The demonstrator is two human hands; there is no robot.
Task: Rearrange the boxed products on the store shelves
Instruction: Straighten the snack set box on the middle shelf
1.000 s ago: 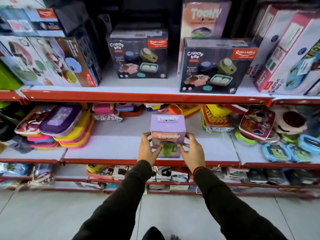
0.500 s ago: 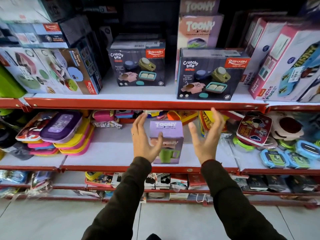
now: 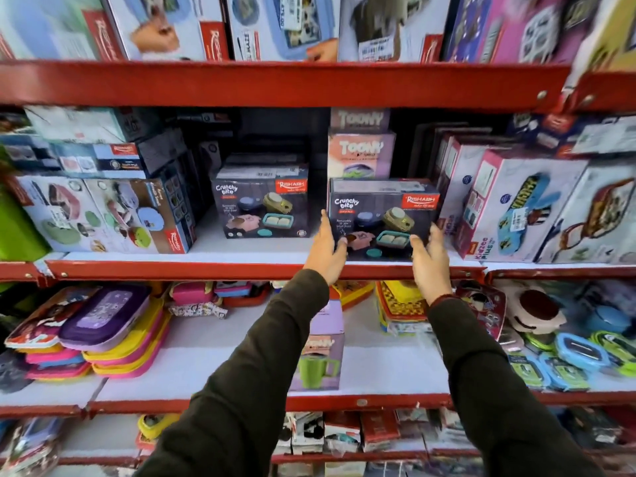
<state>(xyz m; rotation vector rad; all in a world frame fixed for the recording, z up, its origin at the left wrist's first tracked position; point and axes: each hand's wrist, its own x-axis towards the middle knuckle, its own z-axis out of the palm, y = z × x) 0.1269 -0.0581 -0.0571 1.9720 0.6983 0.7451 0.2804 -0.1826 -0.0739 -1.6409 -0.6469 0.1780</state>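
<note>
A dark Crunchy Bite box (image 3: 382, 215) stands at the front of the middle shelf (image 3: 172, 269). My left hand (image 3: 327, 251) presses its left edge, thumb on the front face. My right hand (image 3: 430, 261) wraps its lower right corner. A second Crunchy Bite box (image 3: 261, 208) stands apart to its left. Pink and purple Toony boxes (image 3: 361, 154) are stacked behind it. On the shelf below, a purple Toony box with a green mug picture (image 3: 325, 349) stands alone, partly hidden by my left sleeve.
Large pink and white Kidzee boxes (image 3: 509, 208) crowd the right of the held box. Lunch-set boxes (image 3: 103, 215) fill the left. The red rail of the upper shelf (image 3: 275, 84) hangs above. Stacked flat lunch boxes (image 3: 113, 332) lie lower left, and small blue containers (image 3: 564, 359) lower right.
My hands let go of the purple Toony box on the lower shelf, rose, and now grip the Crunchy Bite box one shelf up. The view has tilted upward.
</note>
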